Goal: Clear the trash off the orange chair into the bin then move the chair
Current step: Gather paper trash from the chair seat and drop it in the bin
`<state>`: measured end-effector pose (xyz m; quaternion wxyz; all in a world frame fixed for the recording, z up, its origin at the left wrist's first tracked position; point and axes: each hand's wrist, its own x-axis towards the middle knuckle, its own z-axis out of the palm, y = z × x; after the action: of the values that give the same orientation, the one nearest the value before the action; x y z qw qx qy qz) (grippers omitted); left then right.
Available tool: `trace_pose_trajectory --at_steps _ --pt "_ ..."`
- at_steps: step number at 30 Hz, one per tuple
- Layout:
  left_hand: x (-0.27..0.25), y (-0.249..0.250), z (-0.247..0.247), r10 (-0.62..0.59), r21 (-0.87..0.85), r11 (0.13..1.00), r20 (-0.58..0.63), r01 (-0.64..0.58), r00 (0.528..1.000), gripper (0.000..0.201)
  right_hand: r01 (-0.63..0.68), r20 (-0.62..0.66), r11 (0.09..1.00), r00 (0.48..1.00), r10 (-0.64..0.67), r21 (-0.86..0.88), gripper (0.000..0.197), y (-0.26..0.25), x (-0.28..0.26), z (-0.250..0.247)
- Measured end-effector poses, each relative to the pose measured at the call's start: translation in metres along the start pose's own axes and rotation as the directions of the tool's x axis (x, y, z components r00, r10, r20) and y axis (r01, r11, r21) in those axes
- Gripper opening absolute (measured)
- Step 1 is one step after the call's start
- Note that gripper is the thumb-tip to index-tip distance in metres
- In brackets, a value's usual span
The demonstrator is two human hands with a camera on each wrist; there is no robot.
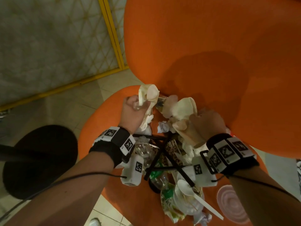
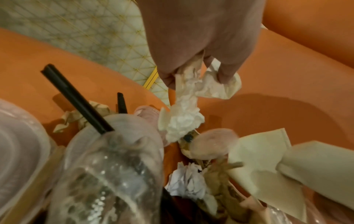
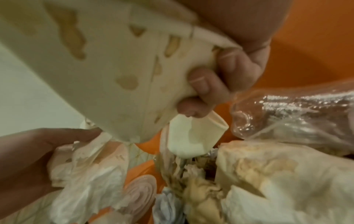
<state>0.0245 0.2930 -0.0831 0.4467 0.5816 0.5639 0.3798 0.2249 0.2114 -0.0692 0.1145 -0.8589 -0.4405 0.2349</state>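
Note:
The orange chair (image 1: pixel 211 46) carries a heap of trash on its seat. At the heap's far left my left hand (image 1: pixel 136 105) grips crumpled white napkins (image 2: pixel 187 106), which hang down from its fingers (image 2: pixel 226 72). My right hand (image 1: pixel 205 121) curls round a stained cream paper wrapper (image 3: pixel 114 60), lifted a little over the pile. Below the hands lie black straws (image 1: pixel 162 154), a clear plastic cup (image 2: pixel 107 166), a white paper ball (image 1: pixel 162 127), a white plastic spoon (image 1: pixel 195 196) and a pink ribbed lid (image 1: pixel 232 204).
A black round container (image 1: pixel 40 160) stands on the tiled floor (image 1: pixel 68 101) left of the chair, under my left forearm. A yellow-framed mesh panel (image 1: pixel 112 30) rises behind it. The chair's back curves high at the right.

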Motion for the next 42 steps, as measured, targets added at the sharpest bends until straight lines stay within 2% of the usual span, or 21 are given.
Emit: trace_pose_trajectory --at_steps 4,7,10,11,14,19,21,23,25,27,29,30,32,33,35,37,40,42 --pt "-0.002 0.006 0.004 0.113 0.027 0.993 -0.047 -0.112 0.992 0.017 0.008 -0.115 0.997 0.993 0.001 0.079 0.032 -0.001 -0.013 -0.013" --pt "-0.010 0.011 0.003 0.179 0.133 0.977 -0.074 -0.168 0.981 0.012 0.055 -0.204 0.990 0.979 -0.028 0.129 0.033 -0.002 -0.026 -0.015" --pt "-0.023 0.020 -0.004 0.249 0.055 0.968 -0.086 -0.245 0.965 0.005 0.128 -0.282 0.971 0.957 -0.068 0.200 0.035 -0.006 -0.045 -0.014" --pt "-0.027 0.023 -0.007 0.263 0.014 0.965 -0.076 -0.262 0.962 0.010 0.150 -0.301 0.963 0.950 -0.078 0.226 0.034 -0.008 -0.052 -0.012" --pt "-0.039 0.026 -0.013 0.199 -0.025 0.980 -0.042 -0.200 0.979 0.030 0.211 -0.340 0.940 0.934 -0.113 0.269 0.028 -0.012 -0.072 -0.005" --pt "-0.058 0.027 -0.024 0.152 -0.056 0.987 -0.032 -0.153 0.988 0.032 0.223 -0.308 0.902 0.945 -0.108 0.370 0.020 -0.022 -0.101 0.003" --pt "-0.071 0.029 -0.035 0.097 -0.060 0.993 -0.090 -0.103 0.991 0.032 0.199 -0.245 0.889 0.964 -0.102 0.412 0.014 -0.031 -0.113 0.006" --pt "-0.092 0.028 -0.055 -0.011 -0.129 0.992 -0.172 -0.011 0.985 0.022 0.198 -0.188 0.868 0.974 -0.123 0.455 0.008 -0.045 -0.128 0.011" --pt "-0.120 0.023 -0.083 -0.158 -0.313 0.945 -0.189 0.093 0.969 0.004 0.215 -0.117 0.861 0.976 -0.182 0.460 0.010 -0.064 -0.146 0.020" --pt "-0.154 0.011 -0.117 -0.254 -0.430 0.891 -0.202 0.148 0.946 0.013 0.263 -0.031 0.873 0.961 -0.275 0.410 0.012 -0.085 -0.167 0.033" --pt "-0.192 -0.006 -0.150 -0.346 -0.404 0.885 -0.232 0.233 0.909 0.016 0.332 0.048 0.861 0.924 -0.379 0.385 0.011 -0.109 -0.194 0.045" --pt "-0.216 -0.020 -0.176 -0.392 -0.407 0.873 -0.263 0.267 0.881 0.016 0.418 0.067 0.841 0.882 -0.466 0.343 0.015 -0.127 -0.212 0.057" --pt "-0.259 -0.043 -0.216 -0.478 -0.443 0.836 -0.295 0.325 0.827 0.013 0.628 0.080 0.761 0.760 -0.645 0.166 0.030 -0.152 -0.246 0.075" --pt "-0.281 -0.056 -0.243 -0.519 -0.455 0.820 -0.338 0.346 0.785 0.012 0.679 0.123 0.728 0.717 -0.686 0.096 0.031 -0.169 -0.266 0.091" --pt "-0.323 -0.084 -0.296 -0.590 -0.472 0.789 -0.404 0.393 0.699 0.012 0.605 0.283 0.782 0.732 -0.620 0.150 0.029 -0.205 -0.306 0.133" --pt "-0.363 -0.119 -0.353 -0.655 -0.518 0.748 -0.475 0.415 0.587 0.015 0.515 0.464 0.840 0.710 -0.529 0.171 0.022 -0.237 -0.346 0.190" --pt "-0.418 -0.180 -0.440 -0.719 -0.579 0.695 -0.552 0.427 0.421 0.017 0.549 0.599 0.827 0.623 -0.503 0.123 0.023 -0.289 -0.416 0.283" --pt "-0.450 -0.221 -0.495 -0.735 -0.599 0.675 -0.594 0.431 0.326 0.020 0.558 0.662 0.825 0.586 -0.467 0.088 0.025 -0.324 -0.465 0.344"
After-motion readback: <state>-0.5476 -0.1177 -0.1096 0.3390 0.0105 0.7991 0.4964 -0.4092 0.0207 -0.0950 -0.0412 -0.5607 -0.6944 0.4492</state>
